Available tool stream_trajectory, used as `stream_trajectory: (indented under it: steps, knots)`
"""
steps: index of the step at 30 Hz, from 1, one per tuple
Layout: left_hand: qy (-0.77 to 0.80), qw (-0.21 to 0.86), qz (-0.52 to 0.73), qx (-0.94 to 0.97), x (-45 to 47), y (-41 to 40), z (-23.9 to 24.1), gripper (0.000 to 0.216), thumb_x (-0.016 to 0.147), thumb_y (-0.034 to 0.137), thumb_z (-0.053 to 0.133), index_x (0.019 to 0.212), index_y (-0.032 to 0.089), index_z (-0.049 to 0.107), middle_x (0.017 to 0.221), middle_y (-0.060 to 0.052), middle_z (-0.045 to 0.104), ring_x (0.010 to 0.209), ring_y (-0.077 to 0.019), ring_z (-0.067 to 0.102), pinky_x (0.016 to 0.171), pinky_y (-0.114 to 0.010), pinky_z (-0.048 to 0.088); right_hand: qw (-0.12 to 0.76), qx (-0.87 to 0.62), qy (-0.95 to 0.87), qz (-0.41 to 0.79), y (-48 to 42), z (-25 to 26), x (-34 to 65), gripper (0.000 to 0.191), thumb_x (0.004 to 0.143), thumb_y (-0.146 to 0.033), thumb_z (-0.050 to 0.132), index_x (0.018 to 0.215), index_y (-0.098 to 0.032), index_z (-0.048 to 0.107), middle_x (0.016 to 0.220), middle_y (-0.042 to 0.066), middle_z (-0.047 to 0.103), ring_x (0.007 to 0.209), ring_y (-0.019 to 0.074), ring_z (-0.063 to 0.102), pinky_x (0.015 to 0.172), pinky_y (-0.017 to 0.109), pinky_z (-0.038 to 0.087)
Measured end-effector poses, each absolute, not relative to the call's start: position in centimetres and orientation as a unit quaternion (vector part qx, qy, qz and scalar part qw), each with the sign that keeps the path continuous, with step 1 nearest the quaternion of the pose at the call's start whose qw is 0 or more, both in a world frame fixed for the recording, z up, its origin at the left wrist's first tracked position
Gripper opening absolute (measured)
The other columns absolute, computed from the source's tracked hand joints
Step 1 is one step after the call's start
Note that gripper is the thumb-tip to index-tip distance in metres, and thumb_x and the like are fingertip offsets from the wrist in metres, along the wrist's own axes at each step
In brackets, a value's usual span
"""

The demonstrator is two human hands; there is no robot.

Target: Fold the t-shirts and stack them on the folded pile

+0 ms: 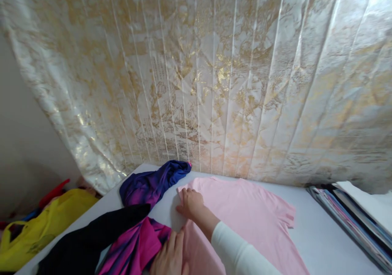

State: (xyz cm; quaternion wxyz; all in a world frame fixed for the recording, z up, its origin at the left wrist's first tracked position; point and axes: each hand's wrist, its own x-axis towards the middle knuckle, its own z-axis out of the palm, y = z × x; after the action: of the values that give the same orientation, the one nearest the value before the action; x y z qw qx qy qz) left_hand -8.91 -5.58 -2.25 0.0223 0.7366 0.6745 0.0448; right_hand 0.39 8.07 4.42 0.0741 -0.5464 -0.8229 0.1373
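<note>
A pink T-shirt [245, 213] lies spread flat on a white table [324, 234]. My right hand [190, 203], in a white sleeve, reaches across and rests flat on the shirt's left shoulder, with its fingers at the folded-in edge. My left hand [170, 256] lies low in the view with fingers stretched out. It rests on the shirt's left side, where the shirt meets a magenta and purple garment [134, 246]. Neither hand visibly grips anything.
A purple-blue garment [153, 183] is bunched at the table's far left, and a black cloth [92, 238] lies beside the magenta one. A yellow bag [39, 226] sits off the left edge. A stack of flat items [355, 217] lies at the right. A white-gold curtain [214, 83] hangs behind.
</note>
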Motion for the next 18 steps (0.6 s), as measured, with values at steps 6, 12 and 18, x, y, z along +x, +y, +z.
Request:
stream_trajectory:
  steps: [6,12,18]
  knots:
    - [0.689,0.199,-0.064,0.694,-8.5,-5.3,1.2,0.054,0.079,0.013,0.05,0.132,0.017,0.048,0.112,-0.01,0.07,0.101,-0.023,0.068,0.081,-0.027,0.051,0.074,-0.589,-0.785,0.179,10.5,3.9,-1.5,0.034,0.093,-0.035,0.058,0.122,-0.017,0.056,0.121,0.008,0.059,0.101,0.0212,0.062,0.085,0.042,0.053]
    - [0.69,0.27,-0.072,0.668,-7.4,-5.8,3.3,0.072,0.08,0.017,0.049,0.148,0.019,0.028,0.099,-0.011,0.075,0.093,-0.0295,0.071,0.073,-0.031,0.052,0.172,-0.607,-0.737,0.241,12.6,5.1,4.1,0.034,0.093,-0.035,0.058,0.122,-0.018,0.056,0.12,0.008,0.06,0.099,0.0206,0.062,0.084,0.042,0.053]
    - [0.654,0.281,-0.009,0.703,-4.4,-6.5,2.6,0.074,0.083,0.02,0.042,0.153,0.029,0.017,0.09,-0.003,0.076,0.088,-0.0272,0.072,0.075,-0.031,0.05,0.237,-0.632,-0.669,0.313,12.9,3.8,11.2,0.032,0.093,-0.035,0.058,0.12,-0.017,0.057,0.117,0.007,0.061,0.095,0.0193,0.063,0.08,0.039,0.055]
